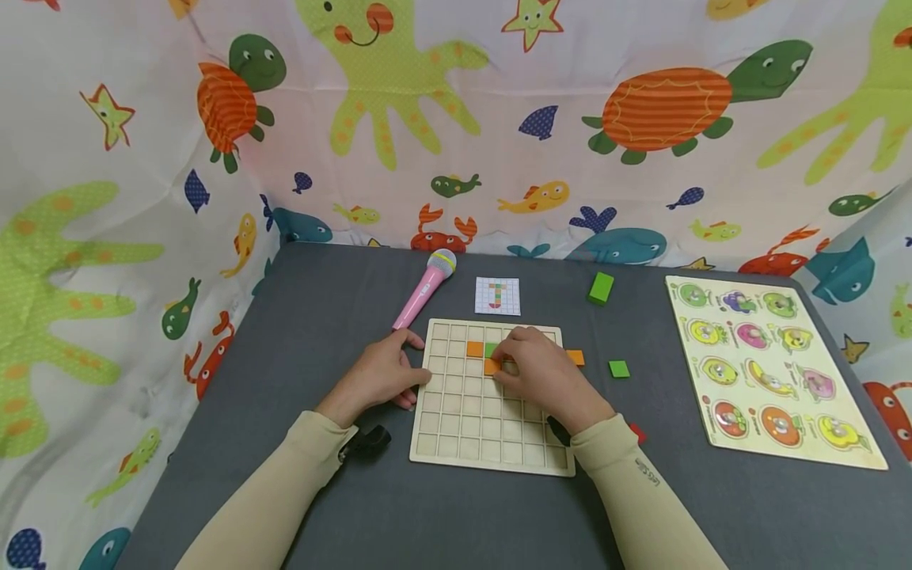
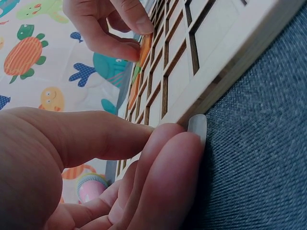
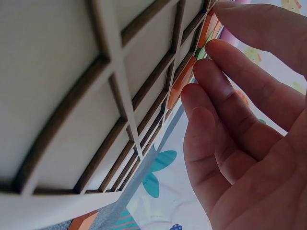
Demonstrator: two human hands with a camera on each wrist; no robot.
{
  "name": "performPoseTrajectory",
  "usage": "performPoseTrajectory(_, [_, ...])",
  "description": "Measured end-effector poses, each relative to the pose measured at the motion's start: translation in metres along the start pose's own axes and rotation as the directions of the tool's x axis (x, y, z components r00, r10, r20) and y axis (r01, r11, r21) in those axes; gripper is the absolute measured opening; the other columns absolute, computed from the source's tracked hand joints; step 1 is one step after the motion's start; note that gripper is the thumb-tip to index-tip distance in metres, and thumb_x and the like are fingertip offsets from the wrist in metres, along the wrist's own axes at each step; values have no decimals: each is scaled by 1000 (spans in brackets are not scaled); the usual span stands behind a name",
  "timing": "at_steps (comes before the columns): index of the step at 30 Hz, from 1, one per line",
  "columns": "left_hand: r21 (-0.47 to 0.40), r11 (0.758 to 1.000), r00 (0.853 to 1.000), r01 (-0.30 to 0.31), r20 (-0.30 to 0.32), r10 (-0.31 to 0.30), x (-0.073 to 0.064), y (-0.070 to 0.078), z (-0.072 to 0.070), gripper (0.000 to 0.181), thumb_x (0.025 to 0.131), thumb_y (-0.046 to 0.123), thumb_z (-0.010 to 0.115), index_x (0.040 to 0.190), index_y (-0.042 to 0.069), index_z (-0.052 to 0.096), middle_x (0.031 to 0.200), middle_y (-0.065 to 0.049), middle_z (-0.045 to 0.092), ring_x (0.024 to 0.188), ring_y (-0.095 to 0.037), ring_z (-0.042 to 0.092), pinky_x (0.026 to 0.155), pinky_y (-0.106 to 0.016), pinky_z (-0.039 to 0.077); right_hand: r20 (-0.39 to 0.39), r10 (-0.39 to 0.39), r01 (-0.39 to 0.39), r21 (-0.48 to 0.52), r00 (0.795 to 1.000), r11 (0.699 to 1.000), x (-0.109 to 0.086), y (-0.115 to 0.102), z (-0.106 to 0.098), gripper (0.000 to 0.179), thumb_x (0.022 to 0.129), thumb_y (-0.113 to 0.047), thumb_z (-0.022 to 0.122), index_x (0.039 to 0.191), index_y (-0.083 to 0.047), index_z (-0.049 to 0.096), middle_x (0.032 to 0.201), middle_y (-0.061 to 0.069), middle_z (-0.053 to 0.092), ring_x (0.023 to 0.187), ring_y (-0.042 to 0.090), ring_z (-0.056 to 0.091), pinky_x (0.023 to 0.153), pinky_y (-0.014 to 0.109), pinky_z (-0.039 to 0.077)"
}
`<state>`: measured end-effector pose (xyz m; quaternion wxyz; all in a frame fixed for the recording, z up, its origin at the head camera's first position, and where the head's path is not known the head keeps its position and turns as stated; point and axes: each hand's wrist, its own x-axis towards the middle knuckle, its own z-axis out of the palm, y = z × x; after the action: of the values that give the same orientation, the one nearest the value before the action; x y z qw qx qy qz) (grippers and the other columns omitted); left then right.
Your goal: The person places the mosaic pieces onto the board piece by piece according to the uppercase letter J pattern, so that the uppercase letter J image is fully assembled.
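A pale wooden grid board (image 1: pixel 470 427) lies on the dark table. My left hand (image 1: pixel 378 376) holds its left edge between thumb and fingers, and the left wrist view shows the fingertips right at the frame (image 2: pixel 230 79). Over the upper part of the board, my right hand (image 1: pixel 534 368) pinches an orange square tile (image 1: pixel 492 366) with thumb and fingertips. Another orange tile (image 1: pixel 475 348) and a green tile (image 1: pixel 490 349) sit in the row above. Part of that row is hidden by the right hand; a further orange tile (image 3: pixel 180 88) shows there in the right wrist view.
Behind the board lie a pattern card (image 1: pixel 497 295) and a pink toy microphone (image 1: pixel 424 289). To the right are an orange tile (image 1: pixel 575 358), a green tile (image 1: pixel 619 369), a green block (image 1: pixel 601 288), a half-hidden red tile (image 1: pixel 637 432) and a fruit puzzle board (image 1: pixel 777 372).
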<state>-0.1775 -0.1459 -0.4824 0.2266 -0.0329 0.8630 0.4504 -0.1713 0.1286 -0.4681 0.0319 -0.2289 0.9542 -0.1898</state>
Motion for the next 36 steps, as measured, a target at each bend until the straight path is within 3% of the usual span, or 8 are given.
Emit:
performPoseTrajectory(6, [0,1000,1000,-8,3,8,-1,1,0,50,93,16,81,137,13,57,80,-13,70,53,-21,73,52,-34,64,-4,-15,15,-8,1000,1000,0,-1,-1,16,91,-19,85,104,-11,82,105,4,72,96,20,63,90,39,60])
performPoseTrajectory(26, [-9,1000,1000,-4,18,4,-1,0,-2,50,93,17,82,136,15,57,82,-13,71,55,-22,74,54,-35,65,-8,-5,5,-2,1000,1000,0,2,-2,14,91,-14,83,104,-10,82,100,4,71,93,21,61,90,39,60])
performPoseTrajectory(33, [-17,1000,1000,-17,15,17,-1,2,-3,51,92,16,82,137,13,57,81,-14,69,55,-23,73,53,-36,64,-3,-4,4,3,1000,1000,-1,5,-5,17,92,-17,82,107,-10,82,105,5,73,98,22,64,92,41,61])
performPoseTrajectory(36, [-11,1000,1000,-8,15,8,-1,1,-1,50,92,16,82,136,14,57,81,-14,70,55,-22,73,53,-35,64,1,36,-36,25,999,999,-8,12,-10,21,93,-20,82,111,-10,82,109,6,73,105,25,66,95,45,61])
